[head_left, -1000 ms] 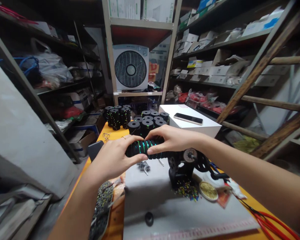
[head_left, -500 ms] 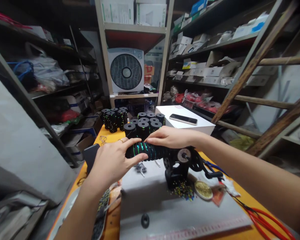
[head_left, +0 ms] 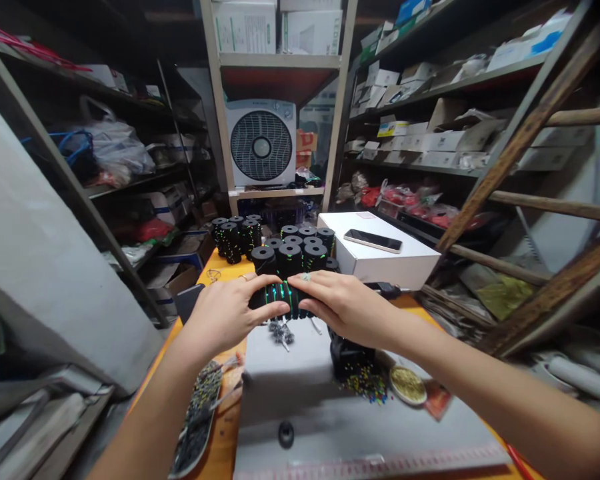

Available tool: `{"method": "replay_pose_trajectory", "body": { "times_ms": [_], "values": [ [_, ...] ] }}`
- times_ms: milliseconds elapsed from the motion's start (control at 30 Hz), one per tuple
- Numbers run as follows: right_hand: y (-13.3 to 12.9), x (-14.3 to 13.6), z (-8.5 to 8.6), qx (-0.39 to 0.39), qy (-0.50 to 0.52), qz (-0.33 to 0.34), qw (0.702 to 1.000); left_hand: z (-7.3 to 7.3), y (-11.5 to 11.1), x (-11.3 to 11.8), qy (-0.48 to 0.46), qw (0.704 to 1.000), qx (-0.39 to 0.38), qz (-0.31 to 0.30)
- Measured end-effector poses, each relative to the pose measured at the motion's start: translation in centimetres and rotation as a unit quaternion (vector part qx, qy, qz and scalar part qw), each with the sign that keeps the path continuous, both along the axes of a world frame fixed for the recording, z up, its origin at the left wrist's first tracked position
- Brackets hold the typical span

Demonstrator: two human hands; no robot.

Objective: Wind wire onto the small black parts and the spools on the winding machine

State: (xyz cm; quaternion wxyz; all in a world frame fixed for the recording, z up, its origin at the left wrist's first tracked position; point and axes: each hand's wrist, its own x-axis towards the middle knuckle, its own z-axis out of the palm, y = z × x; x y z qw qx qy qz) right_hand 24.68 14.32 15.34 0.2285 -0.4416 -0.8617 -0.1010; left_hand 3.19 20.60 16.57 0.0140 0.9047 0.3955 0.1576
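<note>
Both hands are wrapped round a black roll with shiny green bands (head_left: 283, 293), held level above the grey board (head_left: 300, 413). My left hand (head_left: 230, 303) grips its left end, thumb in front and fingers over the top. My right hand (head_left: 343, 300) closes on the right part, fingertips close to those of the left. Behind and below the right hand stands a black device (head_left: 350, 357), largely hidden by that hand. Small coloured beads (head_left: 367, 383) lie at its foot, beside a round dish of gold bits (head_left: 408, 386). A black ring (head_left: 286, 435) lies near the board's front.
Several black rolls (head_left: 290, 252) stand upright at the back of the orange table (head_left: 229, 407). A phone (head_left: 373, 240) rests on a white box (head_left: 385, 263) at the back right. At the left is a tray of small parts (head_left: 200, 407). Shelves and a fan (head_left: 261, 148) stand beyond.
My right hand has turned from lying flat along the roll to curling round it, thumb in front. It now covers more of the device. The view has shifted slightly left.
</note>
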Motion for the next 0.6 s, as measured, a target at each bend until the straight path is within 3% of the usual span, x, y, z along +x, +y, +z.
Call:
{"method": "replay_pose_trajectory", "body": {
  "times_ms": [167, 267, 400, 600],
  "values": [
    [-0.9, 0.2, -0.2, 0.057, -0.058, 0.038, 0.996, 0.1, -0.3, 0.1, 0.020, 1.000, 0.008, 0.007],
    [-0.9, 0.5, 0.5, 0.023, -0.034, 0.028, 0.999, 0.2, -0.4, 0.2, 0.040, 0.999, 0.011, 0.013],
    [-0.3, 0.9, 1.0, -0.042, 0.026, -0.019, 0.999, 0.3, -0.3, 0.4, 0.036, 0.998, 0.039, -0.037],
    [0.1, 0.8, 0.6, -0.087, 0.080, -0.017, 0.993, 0.2, -0.6, 1.3, -0.003, 0.996, 0.034, -0.085]
  ]
}}
